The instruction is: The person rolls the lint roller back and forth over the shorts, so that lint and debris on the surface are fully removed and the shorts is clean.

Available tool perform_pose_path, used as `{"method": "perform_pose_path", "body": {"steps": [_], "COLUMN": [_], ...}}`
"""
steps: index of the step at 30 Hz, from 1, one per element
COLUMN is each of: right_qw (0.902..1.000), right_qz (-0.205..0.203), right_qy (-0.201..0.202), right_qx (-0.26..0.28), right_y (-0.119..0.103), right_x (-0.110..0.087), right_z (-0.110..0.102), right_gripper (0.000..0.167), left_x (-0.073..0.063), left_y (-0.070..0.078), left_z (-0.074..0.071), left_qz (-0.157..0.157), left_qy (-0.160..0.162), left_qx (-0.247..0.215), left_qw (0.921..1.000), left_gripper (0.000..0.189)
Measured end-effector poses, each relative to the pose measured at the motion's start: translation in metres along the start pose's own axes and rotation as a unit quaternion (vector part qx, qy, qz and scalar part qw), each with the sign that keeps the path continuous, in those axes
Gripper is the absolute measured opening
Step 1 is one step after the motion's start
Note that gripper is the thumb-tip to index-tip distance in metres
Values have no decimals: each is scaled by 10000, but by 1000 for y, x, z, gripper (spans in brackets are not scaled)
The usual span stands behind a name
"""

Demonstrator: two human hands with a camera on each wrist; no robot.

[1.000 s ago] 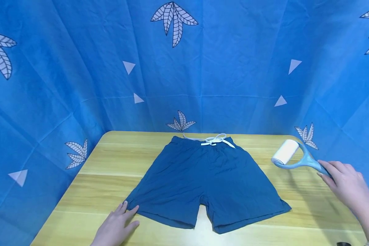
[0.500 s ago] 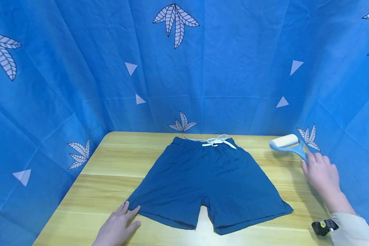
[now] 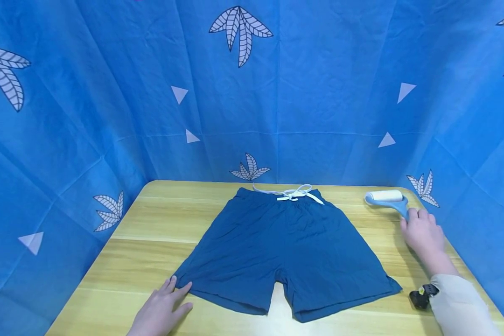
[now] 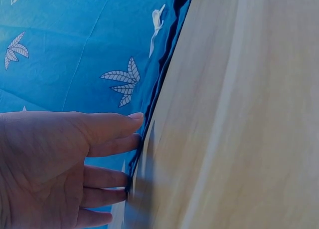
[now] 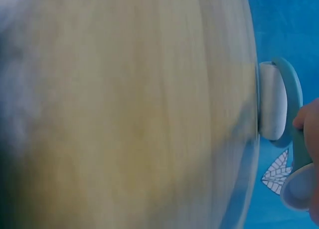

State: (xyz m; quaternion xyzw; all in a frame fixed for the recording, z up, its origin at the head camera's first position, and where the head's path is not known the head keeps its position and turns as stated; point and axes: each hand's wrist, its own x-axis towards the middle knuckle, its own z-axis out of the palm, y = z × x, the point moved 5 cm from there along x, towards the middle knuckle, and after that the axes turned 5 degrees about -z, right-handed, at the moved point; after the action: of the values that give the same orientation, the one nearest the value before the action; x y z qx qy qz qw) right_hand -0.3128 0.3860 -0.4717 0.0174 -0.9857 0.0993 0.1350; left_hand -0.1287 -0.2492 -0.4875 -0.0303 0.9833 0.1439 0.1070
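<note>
A pair of dark blue shorts [image 3: 273,242] lies spread flat, its waistband at the far side and a white drawstring [image 3: 293,192] tied in a bow. At the lower left leg corner, my left hand [image 3: 161,305] touches the hem with extended fingertips. The left wrist view shows the same hand [image 4: 55,164] with its fingers fairly straight along the fabric's edge. My right hand [image 3: 424,235] grips the handle of a lint roller [image 3: 384,196] with a white roll and a light blue frame. That roller is at the table's far right corner; whether it touches the wood I cannot tell.
The wooden table [image 3: 151,219] has light striped grain and rounded far corners. Blue cloth [image 3: 336,93] with leaf and triangle prints hangs behind it and on both sides. A small black device [image 3: 422,296] sits at my right wrist beside a pale sleeve [image 3: 458,298].
My right hand has carried the lint roller leftward, away from me and down toward the far right corner, turning its roll nearly level. The left hand and the shorts stay in place.
</note>
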Motion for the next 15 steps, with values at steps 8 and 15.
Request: {"method": "perform_pose_path", "body": {"steps": [8,15], "right_qw": [9996,9990], "right_qz": [196,293], "right_qy": [-178,-298], "right_qx": [72,131], "right_y": [-1,-1], "right_x": [3,1], "right_z": [6,9], "right_gripper": [38,42], "left_x": [0,0], "left_y": [0,0], "left_z": [0,-1], "left_qz": [36,55], "left_qy": [33,-28], "left_qx": [30,15], "left_qw": [10000,10000], "left_gripper": [53,54]}}
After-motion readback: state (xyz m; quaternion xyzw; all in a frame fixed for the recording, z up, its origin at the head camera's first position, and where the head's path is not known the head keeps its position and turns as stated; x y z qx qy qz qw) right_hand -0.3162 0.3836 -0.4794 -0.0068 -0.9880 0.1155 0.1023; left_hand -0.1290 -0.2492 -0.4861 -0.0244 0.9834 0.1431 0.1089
